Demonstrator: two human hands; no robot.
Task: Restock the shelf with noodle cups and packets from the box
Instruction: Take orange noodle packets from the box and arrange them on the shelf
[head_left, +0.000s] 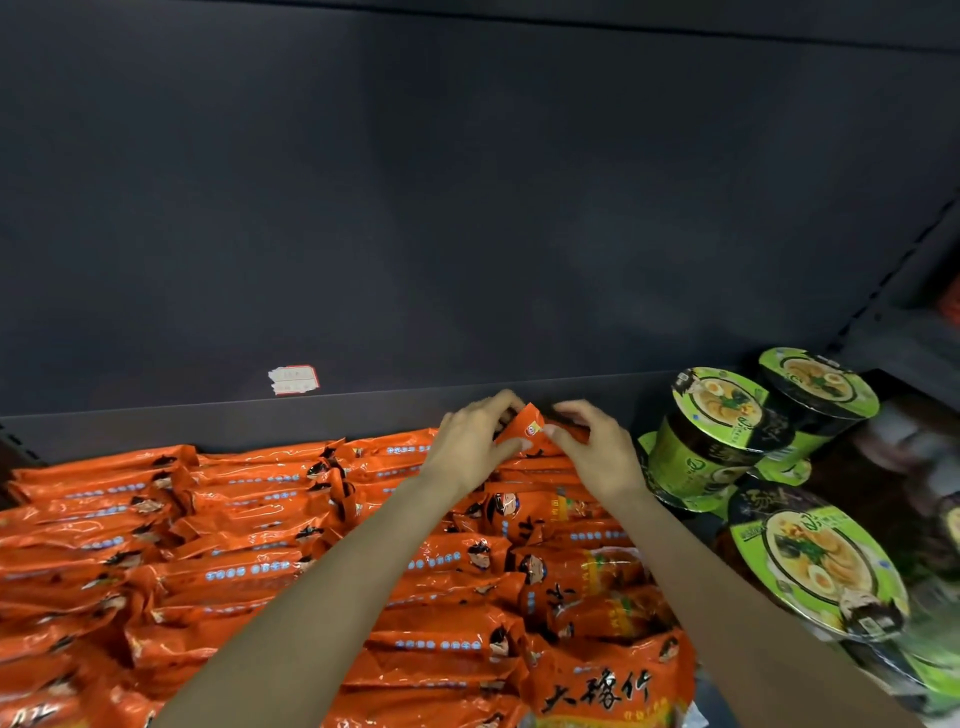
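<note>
Both hands, left hand and right hand, pinch one glossy orange plastic noodle packet at the rear of the dark metal shelf, likely seating it upright behind the stocked rows; green-lidded noodle cups stand alongside

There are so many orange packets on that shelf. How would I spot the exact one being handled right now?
Start at the dark back wall of the shelf and find where the two arms meet, just left of the green noodle cups. The orange packet there is pinched between the left hand and right hand. Unlike the rows of other packets, its corner sticks up at the very back.
</note>
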